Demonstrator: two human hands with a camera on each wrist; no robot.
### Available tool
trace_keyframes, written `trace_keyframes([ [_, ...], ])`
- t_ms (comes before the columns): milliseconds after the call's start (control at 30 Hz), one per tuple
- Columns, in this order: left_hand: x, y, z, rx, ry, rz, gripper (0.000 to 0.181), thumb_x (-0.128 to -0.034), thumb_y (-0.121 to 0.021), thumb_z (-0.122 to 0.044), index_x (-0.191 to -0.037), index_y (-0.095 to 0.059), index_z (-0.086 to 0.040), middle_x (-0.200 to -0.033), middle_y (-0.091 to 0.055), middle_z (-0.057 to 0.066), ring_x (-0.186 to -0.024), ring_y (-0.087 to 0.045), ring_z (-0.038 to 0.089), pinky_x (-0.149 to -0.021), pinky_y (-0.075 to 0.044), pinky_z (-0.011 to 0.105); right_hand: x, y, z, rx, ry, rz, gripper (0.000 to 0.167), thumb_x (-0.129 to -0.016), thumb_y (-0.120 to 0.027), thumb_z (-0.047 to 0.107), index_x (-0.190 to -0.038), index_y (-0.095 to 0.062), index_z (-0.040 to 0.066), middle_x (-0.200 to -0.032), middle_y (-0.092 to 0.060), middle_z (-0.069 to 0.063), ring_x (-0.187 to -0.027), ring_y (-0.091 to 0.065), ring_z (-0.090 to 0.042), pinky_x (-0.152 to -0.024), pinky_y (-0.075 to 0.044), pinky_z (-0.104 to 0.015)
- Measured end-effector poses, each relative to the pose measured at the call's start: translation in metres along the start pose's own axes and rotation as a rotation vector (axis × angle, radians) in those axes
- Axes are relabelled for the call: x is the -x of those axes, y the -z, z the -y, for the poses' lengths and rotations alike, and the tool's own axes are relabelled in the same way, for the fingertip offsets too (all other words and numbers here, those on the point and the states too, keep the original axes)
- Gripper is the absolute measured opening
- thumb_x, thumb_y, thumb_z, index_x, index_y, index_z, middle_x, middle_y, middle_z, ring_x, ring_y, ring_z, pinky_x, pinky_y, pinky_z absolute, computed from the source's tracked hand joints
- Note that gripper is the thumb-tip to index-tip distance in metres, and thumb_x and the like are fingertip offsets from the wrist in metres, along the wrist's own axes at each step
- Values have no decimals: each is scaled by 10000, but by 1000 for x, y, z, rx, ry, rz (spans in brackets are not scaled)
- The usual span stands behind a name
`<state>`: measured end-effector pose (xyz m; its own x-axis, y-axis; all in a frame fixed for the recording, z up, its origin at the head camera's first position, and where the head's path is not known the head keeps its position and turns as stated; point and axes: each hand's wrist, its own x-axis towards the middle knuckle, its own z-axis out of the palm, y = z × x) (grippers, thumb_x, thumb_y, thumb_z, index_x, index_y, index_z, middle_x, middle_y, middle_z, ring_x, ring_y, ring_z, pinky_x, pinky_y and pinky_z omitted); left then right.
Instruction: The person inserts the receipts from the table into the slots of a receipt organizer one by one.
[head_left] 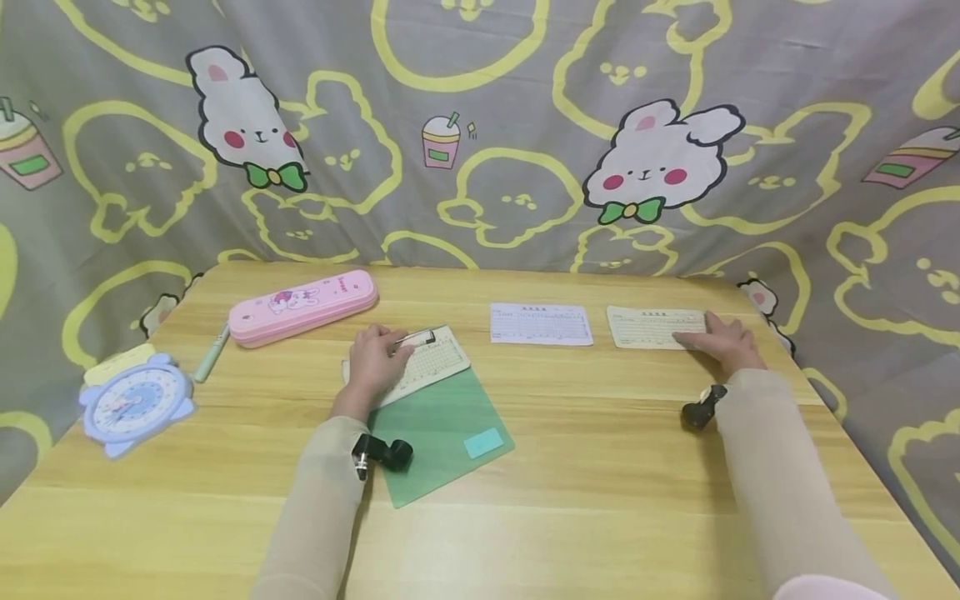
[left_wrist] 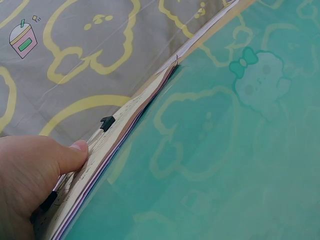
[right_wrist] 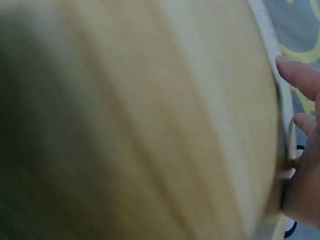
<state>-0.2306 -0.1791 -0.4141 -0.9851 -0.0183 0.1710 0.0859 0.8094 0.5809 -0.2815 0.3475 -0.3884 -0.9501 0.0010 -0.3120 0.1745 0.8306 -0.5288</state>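
A translucent green clipboard (head_left: 438, 425) lies at an angle on the table, with a light blue sticker near its front corner. Under its metal clip (head_left: 423, 337) is a stack of printed cream forms (head_left: 431, 367). My left hand (head_left: 377, 362) grips the clip; in the left wrist view its thumb (left_wrist: 72, 156) presses on the clip above the layered sheets. At the right, my right hand (head_left: 727, 343) rests on the right end of a loose cream form (head_left: 648, 327), thumb stretched across it. A white form (head_left: 540, 323) lies to its left.
A pink pencil case (head_left: 303, 308) stands at the back left, beside a pale green marker (head_left: 212, 354). Farther left lies a blue clock-shaped item (head_left: 138, 404) over a yellow piece (head_left: 118, 365). A patterned grey curtain (head_left: 517, 108) hangs behind the wooden table (head_left: 585, 500).
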Motion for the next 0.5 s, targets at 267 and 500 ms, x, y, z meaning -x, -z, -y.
trace_keyframes([
  [267, -1, 0, -1, -2, -23, -4, 392, -835, -545, -278, -1165, -548, -66, -1013, -444, 110, -933, -358, 273, -807, -252, 412, 1, -6, -6, 67, 23, -47, 1001, -749, -424, 648, -1354, 57, 12, -1243, 248, -387, -1079, 217, -572, -820, 62, -655],
  [500, 1, 2, -3, 1, -13, 0, 392, -837, -543, -275, -1169, -544, -67, -1009, -440, 110, -931, -356, 270, -813, -248, 414, 0, -8, -7, 56, 48, -97, 979, -754, -444, 628, -1354, -36, -30, -1276, 111, -402, -1108, 135, -581, -826, 21, -657],
])
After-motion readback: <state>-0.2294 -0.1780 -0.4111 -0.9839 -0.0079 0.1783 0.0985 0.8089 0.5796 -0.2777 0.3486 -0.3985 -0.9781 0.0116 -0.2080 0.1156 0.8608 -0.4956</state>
